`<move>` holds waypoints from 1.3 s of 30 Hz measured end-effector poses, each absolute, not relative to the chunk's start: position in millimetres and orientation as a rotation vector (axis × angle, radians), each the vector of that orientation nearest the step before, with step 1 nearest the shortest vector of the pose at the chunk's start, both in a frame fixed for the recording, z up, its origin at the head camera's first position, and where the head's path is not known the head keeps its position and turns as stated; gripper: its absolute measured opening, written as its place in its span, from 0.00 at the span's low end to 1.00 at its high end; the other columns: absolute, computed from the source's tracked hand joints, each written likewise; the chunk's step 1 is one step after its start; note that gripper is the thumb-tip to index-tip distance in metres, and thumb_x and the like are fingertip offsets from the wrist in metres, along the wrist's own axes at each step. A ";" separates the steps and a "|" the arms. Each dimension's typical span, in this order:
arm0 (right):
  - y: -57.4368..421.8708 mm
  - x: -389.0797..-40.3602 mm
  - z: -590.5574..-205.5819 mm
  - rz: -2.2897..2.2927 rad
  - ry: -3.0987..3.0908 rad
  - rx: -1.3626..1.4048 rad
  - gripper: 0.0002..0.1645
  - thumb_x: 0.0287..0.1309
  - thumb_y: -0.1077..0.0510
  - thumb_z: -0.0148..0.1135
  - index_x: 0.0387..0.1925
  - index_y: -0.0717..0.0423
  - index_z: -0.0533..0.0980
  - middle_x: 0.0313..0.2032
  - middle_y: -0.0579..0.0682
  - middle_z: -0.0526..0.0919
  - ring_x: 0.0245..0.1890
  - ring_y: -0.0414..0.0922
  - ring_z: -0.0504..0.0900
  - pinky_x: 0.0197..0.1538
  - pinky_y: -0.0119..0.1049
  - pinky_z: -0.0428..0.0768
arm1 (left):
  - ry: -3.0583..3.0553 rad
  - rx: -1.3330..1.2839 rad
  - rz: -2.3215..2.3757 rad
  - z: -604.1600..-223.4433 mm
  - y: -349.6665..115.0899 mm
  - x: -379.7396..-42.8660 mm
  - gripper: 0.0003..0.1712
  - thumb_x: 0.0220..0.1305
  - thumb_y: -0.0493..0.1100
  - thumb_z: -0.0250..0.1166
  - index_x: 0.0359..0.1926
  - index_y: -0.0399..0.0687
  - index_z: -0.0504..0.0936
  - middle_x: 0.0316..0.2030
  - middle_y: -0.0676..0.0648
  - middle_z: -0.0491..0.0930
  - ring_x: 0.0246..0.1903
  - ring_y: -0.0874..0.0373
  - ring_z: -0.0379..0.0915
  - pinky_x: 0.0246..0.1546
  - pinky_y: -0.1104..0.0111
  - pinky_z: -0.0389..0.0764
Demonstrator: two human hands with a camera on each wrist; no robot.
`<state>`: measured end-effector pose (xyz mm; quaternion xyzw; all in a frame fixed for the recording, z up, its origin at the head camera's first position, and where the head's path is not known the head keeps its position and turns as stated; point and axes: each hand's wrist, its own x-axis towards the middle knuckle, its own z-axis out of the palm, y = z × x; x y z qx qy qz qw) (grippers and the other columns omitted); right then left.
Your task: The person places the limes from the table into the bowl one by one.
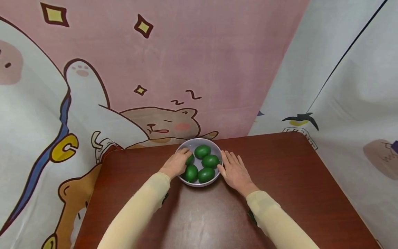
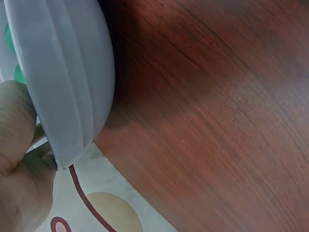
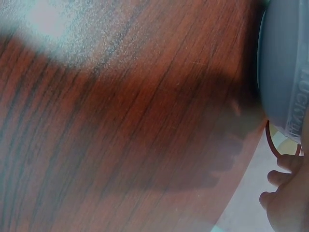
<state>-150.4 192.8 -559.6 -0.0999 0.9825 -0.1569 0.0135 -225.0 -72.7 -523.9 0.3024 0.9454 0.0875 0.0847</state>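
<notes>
A pale lavender bowl (image 1: 199,185) stands near the table's far edge with several green limes (image 1: 206,175) in it. My left hand (image 1: 176,162) reaches over the bowl's left rim, its fingers curled round the leftmost lime (image 1: 190,159), which it partly covers. In the left wrist view the thumb (image 2: 14,121) and fingers pass behind the bowl's rim, so their tips are hidden. On the other side, my right hand (image 1: 236,173) lies against the bowl's right rim, fingers straight and pointing away. The right wrist view shows the bowl's outer wall (image 3: 282,72) close by the right fingers (image 3: 282,179).
The bowl rests on a dark red-brown wooden table (image 1: 280,173). Behind the table hangs a cartoon-printed cloth (image 1: 217,69), which also runs down the left side. A whitish cloth (image 1: 357,103) covers the right side.
</notes>
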 end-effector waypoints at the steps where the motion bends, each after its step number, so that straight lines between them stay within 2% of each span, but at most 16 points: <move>1: 192.6 -150.3 -559.5 -0.484 3.059 -0.311 0.42 0.79 0.39 0.44 0.82 0.58 0.51 0.78 0.61 0.60 0.78 0.61 0.57 0.78 0.61 0.53 | 2.816 0.900 0.265 -523.7 -73.4 -224.8 0.33 0.63 0.31 0.69 0.69 0.41 0.75 0.69 0.37 0.70 0.69 0.44 0.69 0.66 0.54 0.74; 19: 193.0 -144.9 -561.9 -0.502 3.064 -0.309 0.42 0.79 0.40 0.46 0.81 0.59 0.53 0.77 0.62 0.61 0.77 0.61 0.59 0.77 0.61 0.53 | 2.827 0.975 0.366 -513.3 -89.4 -209.4 0.32 0.63 0.30 0.69 0.69 0.40 0.75 0.69 0.33 0.70 0.67 0.40 0.71 0.65 0.51 0.75; 25: 192.4 -145.5 -560.4 -0.491 3.068 -0.310 0.43 0.79 0.40 0.46 0.81 0.60 0.52 0.77 0.62 0.60 0.78 0.62 0.58 0.78 0.61 0.53 | 2.854 1.007 0.380 -509.3 -95.1 -206.2 0.32 0.63 0.35 0.72 0.68 0.39 0.76 0.69 0.33 0.70 0.67 0.39 0.69 0.65 0.50 0.75; 39: 194.2 -150.3 -560.5 -0.443 3.089 -0.326 0.43 0.79 0.39 0.45 0.81 0.59 0.53 0.78 0.62 0.60 0.78 0.61 0.58 0.78 0.60 0.53 | 2.907 1.054 0.402 -504.5 -106.6 -198.3 0.31 0.65 0.42 0.72 0.67 0.39 0.77 0.70 0.34 0.70 0.69 0.40 0.67 0.66 0.49 0.74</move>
